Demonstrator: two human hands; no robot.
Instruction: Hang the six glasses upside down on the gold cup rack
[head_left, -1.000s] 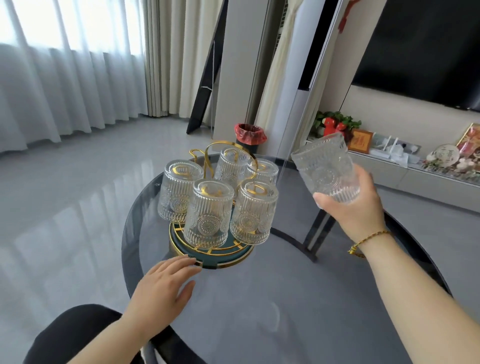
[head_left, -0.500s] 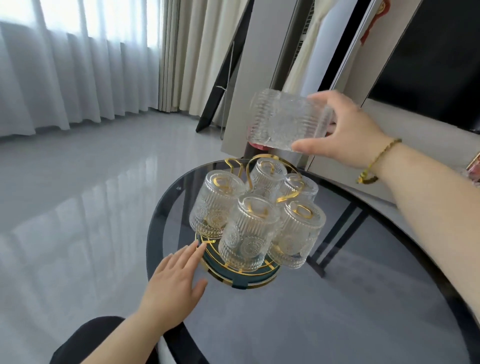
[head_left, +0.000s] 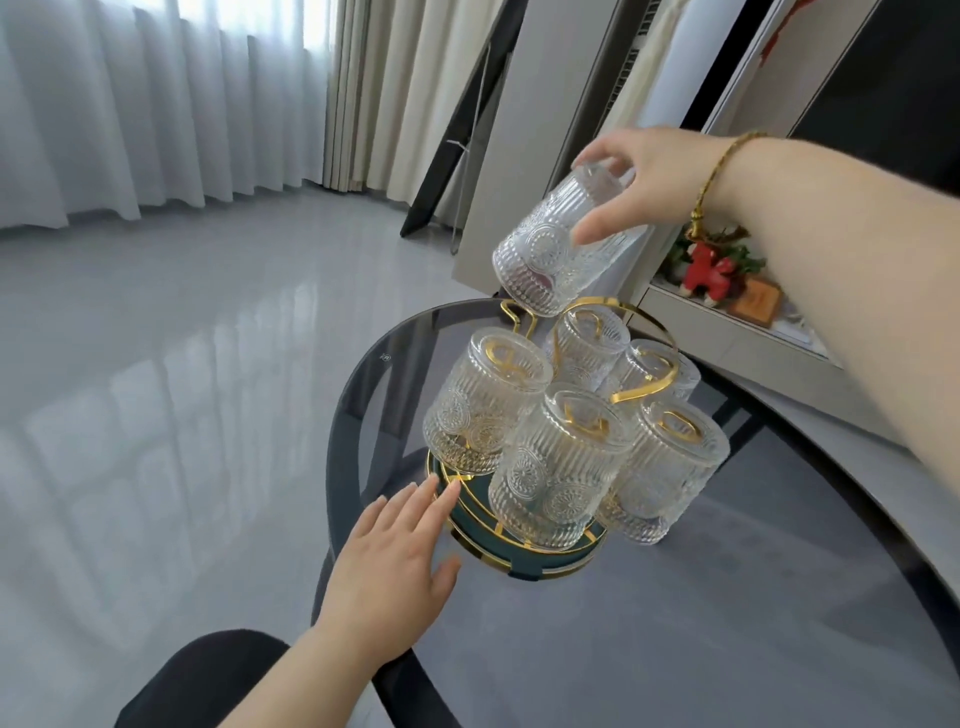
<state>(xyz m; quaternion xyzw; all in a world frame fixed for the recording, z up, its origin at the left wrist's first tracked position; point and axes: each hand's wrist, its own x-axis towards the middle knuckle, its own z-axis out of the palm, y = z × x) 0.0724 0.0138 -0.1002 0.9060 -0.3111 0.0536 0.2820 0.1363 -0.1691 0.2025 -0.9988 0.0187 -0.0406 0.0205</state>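
Note:
The gold cup rack (head_left: 647, 387) stands on a round green base with a gold rim (head_left: 524, 564), on a dark glass table. Several ribbed clear glasses (head_left: 558, 467) hang upside down on its arms. My right hand (head_left: 639, 182) grips one more ribbed glass (head_left: 550, 252) by its base, mouth tilted down and to the left, just above a bare gold arm (head_left: 517, 317) at the rack's back left. My left hand (head_left: 395, 561) lies flat on the table, fingers spread, fingertips touching the base's rim.
The round glass table (head_left: 675, 649) has a dark rim and dark legs below. Behind it runs a low white shelf (head_left: 737, 332) with a red ornament (head_left: 709, 270). Grey floor and curtains lie to the left. My dark-clothed knee (head_left: 208, 680) shows at the bottom.
My right hand has turned the glass from sideways to mouth-down and lowered it toward the rack's back-left arm. My left hand has stayed at the base.

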